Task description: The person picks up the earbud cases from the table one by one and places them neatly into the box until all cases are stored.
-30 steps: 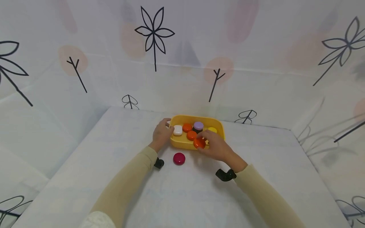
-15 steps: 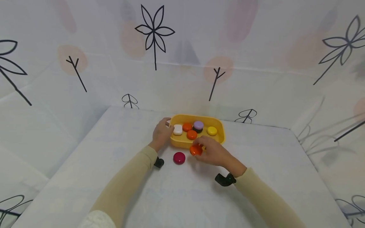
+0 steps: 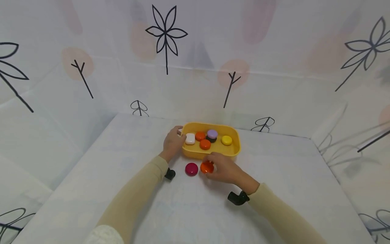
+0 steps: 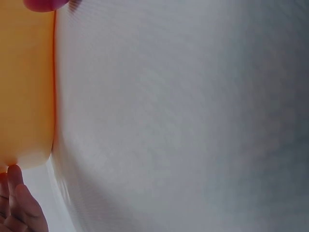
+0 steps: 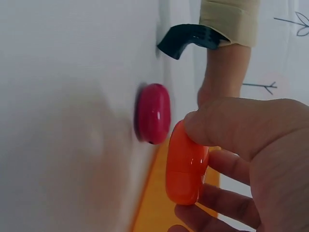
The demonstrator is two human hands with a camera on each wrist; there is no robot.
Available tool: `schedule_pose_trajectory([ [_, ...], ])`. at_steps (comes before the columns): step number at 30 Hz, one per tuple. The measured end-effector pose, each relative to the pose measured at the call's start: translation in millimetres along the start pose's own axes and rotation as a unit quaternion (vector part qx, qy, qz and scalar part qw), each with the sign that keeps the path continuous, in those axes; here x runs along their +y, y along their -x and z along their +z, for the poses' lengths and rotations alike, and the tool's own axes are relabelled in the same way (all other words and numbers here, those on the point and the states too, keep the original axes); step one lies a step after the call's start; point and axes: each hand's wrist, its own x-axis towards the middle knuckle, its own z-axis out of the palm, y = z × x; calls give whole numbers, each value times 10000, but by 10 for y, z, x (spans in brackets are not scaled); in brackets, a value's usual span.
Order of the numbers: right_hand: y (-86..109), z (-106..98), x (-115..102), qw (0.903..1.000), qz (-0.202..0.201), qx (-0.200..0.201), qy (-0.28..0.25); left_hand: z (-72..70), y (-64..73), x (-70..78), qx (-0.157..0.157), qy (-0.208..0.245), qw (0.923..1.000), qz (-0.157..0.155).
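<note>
while the left hand [image 3: 172, 142] grips its left end, the yellow container [image 3: 192, 154] holds: a white rounded-square piece [image 3: 190, 139] by the left wall; a rear orange disc [image 3: 200, 136] and a front orange disc [image 3: 205, 144] near the middle; a lilac disc [image 3: 212, 133] that overlaps a dark piece [image 3: 211, 140] in view, though i cannot tell whether one rests on the other; and a yellow disc [image 3: 226, 140] toward the right end

tabletop: white [image 3: 195, 210]; the container stands near its back edge; a crimson disc [image 3: 191, 169] lies flat in front of the container

printed backdrop: pale cloth [image 3: 195, 93] rising behind the table and on both sides; dark line flowers and twigs over soft peach circles and mauve patches

sleeves and wrists: a beige left sleeve [image 3: 137, 189] and a beige right sleeve [image 3: 283, 211]; a black device shows at the left wrist [image 3: 170, 174] and another at the right wrist [image 3: 238, 198]

left hand: thumb at the rim beside the white piece, fingers outside; the left wrist view shows fingertips touching the container's outer wall

right hand: thumb and fingers [image 5: 229, 166] pinching one more orange disc [image 3: 206, 167]; the hand [image 3: 223, 168] is in front of the container

pinched disc: just right of the crimson disc, apart from it; between the two hands, well apart from the left one; whether it touches the tabletop i cannot tell
</note>
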Motion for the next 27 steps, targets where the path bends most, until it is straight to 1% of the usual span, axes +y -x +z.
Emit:
schedule_pose_trajectory([
  [6, -38, 89, 56, 9996, -119, -184, 182, 4, -1, 3, 6, -35, 10000, -60],
  [15, -83, 184, 91, 9975, -36, -330, 628, 18, -25, -6, -16, 14, 10000, -55],
  [22, -100, 217, 101, 9972, 47, -400, 634, 42, -22, -4, 60, -17, 10000, 4],
  [27, -112, 203, 90, 9972, 57, -420, 615, 29, -15, -5, 111, 15, 9999, 70],
])
